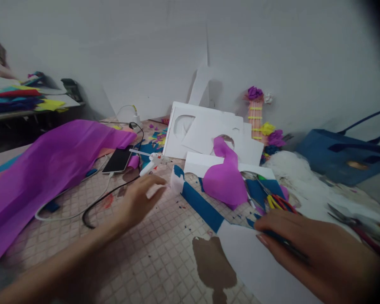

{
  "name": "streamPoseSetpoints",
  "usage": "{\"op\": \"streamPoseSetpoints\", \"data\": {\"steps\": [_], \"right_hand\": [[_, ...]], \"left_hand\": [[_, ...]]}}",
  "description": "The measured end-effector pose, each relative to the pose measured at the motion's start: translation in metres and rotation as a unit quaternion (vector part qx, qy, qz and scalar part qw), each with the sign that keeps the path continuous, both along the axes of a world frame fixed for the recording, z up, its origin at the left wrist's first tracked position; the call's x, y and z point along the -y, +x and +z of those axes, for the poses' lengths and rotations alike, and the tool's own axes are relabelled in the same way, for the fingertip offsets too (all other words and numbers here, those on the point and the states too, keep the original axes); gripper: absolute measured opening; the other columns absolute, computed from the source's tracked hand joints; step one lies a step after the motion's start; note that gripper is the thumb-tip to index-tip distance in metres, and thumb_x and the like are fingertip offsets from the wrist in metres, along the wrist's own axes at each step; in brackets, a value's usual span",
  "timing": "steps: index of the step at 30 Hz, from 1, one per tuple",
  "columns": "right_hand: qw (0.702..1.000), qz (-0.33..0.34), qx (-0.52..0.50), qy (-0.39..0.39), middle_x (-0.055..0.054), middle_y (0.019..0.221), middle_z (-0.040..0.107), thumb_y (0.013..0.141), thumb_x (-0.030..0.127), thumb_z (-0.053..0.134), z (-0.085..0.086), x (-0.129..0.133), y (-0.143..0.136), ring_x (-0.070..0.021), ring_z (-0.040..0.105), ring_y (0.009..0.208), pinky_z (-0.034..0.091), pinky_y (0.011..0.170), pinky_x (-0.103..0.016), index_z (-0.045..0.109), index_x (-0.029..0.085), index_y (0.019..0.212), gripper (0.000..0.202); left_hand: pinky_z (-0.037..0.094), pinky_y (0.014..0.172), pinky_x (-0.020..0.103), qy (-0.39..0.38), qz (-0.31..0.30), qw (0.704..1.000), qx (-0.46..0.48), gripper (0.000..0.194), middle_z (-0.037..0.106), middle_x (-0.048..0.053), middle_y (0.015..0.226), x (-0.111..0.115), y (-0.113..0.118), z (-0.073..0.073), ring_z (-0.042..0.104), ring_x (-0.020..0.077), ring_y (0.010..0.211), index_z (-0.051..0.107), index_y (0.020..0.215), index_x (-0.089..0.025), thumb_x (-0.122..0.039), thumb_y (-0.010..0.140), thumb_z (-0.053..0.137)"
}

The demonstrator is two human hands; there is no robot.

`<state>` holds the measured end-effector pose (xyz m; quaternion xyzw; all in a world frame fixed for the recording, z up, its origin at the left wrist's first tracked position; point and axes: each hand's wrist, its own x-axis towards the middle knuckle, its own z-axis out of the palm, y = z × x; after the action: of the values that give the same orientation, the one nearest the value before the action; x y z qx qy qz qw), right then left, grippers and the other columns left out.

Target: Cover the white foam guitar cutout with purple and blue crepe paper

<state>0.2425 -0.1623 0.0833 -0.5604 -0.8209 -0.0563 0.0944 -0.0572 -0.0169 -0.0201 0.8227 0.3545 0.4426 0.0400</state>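
My left hand [142, 198] hovers over the tiled-pattern table cover, left of a white and blue strip's curled end. Its thumb and forefinger are apart, with nothing clear between them. The blue strip [202, 207] runs from that curled end to a white sheet [256, 261]. My right hand [313, 249] is closed around a thin dark tool [285, 245] above the sheet; its kind is hidden by the fingers. A white glue gun [152, 162] lies just beyond my left hand. Purple paper [224, 183] covers part of the cut white boards [205, 126].
A phone [118, 160] and cables lie left, next to a large purple sheet [60, 147]. Scissors [280, 202] and pliers [345, 217] lie right, near white threads [291, 169]. A blue bag [329, 152] stands behind them. A paper-flower decoration [255, 114] leans against the wall.
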Motion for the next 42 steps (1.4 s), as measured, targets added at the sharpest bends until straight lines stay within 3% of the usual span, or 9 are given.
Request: {"op": "streamPoseSetpoints", "data": {"steps": [4,8,12,16,19,24,28,35,42], "right_hand": [[0.997,-0.02,0.044,-0.053,-0.001,0.083,0.068,0.092,0.026,0.036,0.005,-0.001,-0.006,-0.0219,0.066,0.065,0.047,0.053,-0.037,0.057,0.028,0.099,0.022],[0.997,-0.022,0.042,-0.059,0.001,0.082,0.069,0.09,0.022,0.038,0.01,-0.002,-0.013,-0.0213,0.067,0.063,0.047,0.051,-0.035,0.056,0.029,0.1,0.021],[0.998,0.006,0.053,-0.029,0.002,0.082,0.07,0.089,0.021,0.04,0.009,-0.003,-0.016,-0.0212,0.069,0.063,0.048,0.048,-0.034,0.053,0.029,0.104,0.021],[0.997,0.036,0.059,0.018,0.001,0.084,0.071,0.088,0.021,0.04,0.006,-0.003,-0.014,-0.0213,0.07,0.064,0.05,0.046,-0.035,0.051,0.028,0.106,0.022],[0.997,0.031,0.062,0.024,0.001,0.084,0.071,0.087,0.02,0.041,0.006,-0.003,-0.012,-0.0214,0.07,0.063,0.05,0.045,-0.035,0.052,0.027,0.107,0.023],[0.998,0.019,0.056,0.01,0.001,0.087,0.071,0.089,0.023,0.042,0.007,-0.002,-0.012,-0.022,0.07,0.068,0.053,0.05,-0.037,0.052,0.028,0.109,0.023],[0.999,0.006,0.031,0.031,0.0,0.09,0.072,0.088,0.024,0.045,0.007,-0.002,-0.013,-0.0207,0.071,0.075,0.054,0.056,-0.033,0.05,0.028,0.115,0.028],[0.998,-0.031,0.015,0.056,0.001,0.084,0.073,0.088,0.027,0.047,0.009,-0.003,-0.013,-0.0184,0.07,0.067,0.05,0.052,-0.029,0.052,0.028,0.112,0.025],[0.999,-0.023,-0.01,0.022,0.004,0.071,0.068,0.09,0.026,0.045,0.011,-0.003,-0.009,-0.0164,0.066,0.058,0.045,0.047,-0.027,0.055,0.028,0.089,0.011]], "left_hand": [[0.054,0.069,0.032,-0.064,0.047,0.997,-0.012,0.011,0.07,0.004,0.09,-0.008,-0.013,0.005,0.066,0.0179,0.077,0.061,0.096,-0.019,-0.025,0.087,0.059],[0.052,0.085,0.034,-0.023,-0.083,0.996,0.01,0.014,0.069,0.005,0.099,0.018,0.02,0.016,0.064,0.0182,0.095,0.061,0.101,-0.02,-0.019,0.087,0.058],[0.05,0.09,0.032,-0.052,-0.231,0.972,0.015,0.021,0.067,0.008,0.108,0.039,0.066,0.025,0.061,0.0175,0.103,0.061,0.108,-0.017,-0.014,0.087,0.058],[0.045,0.097,0.034,-0.096,-0.319,0.942,-0.034,0.028,0.065,0.01,0.116,0.037,0.095,0.036,0.057,0.0201,0.111,0.059,0.116,-0.014,-0.014,0.089,0.054],[0.047,0.089,0.029,-0.13,-0.373,0.914,-0.088,0.023,0.069,0.009,0.104,0.032,0.104,0.046,0.062,0.0187,0.099,0.064,0.107,-0.013,-0.009,0.087,0.052],[0.047,0.073,0.024,-0.172,-0.355,0.912,-0.109,0.015,0.071,0.004,0.084,0.029,0.107,0.054,0.064,0.0156,0.079,0.067,0.088,-0.014,-0.005,0.082,0.056],[0.046,0.07,0.023,-0.21,-0.31,0.925,-0.062,0.016,0.071,0.005,0.084,0.033,0.108,0.053,0.065,0.0152,0.077,0.064,0.092,-0.012,-0.004,0.085,0.051],[0.046,0.067,0.023,-0.234,-0.296,0.925,-0.029,0.014,0.071,0.006,0.083,0.033,0.107,0.047,0.065,0.015,0.075,0.06,0.093,-0.012,-0.006,0.087,0.048],[0.047,0.065,0.022,-0.212,-0.3,0.93,0.01,0.015,0.071,0.003,0.079,0.03,0.108,0.038,0.065,0.0134,0.073,0.06,0.092,-0.014,-0.006,0.087,0.049]]}}
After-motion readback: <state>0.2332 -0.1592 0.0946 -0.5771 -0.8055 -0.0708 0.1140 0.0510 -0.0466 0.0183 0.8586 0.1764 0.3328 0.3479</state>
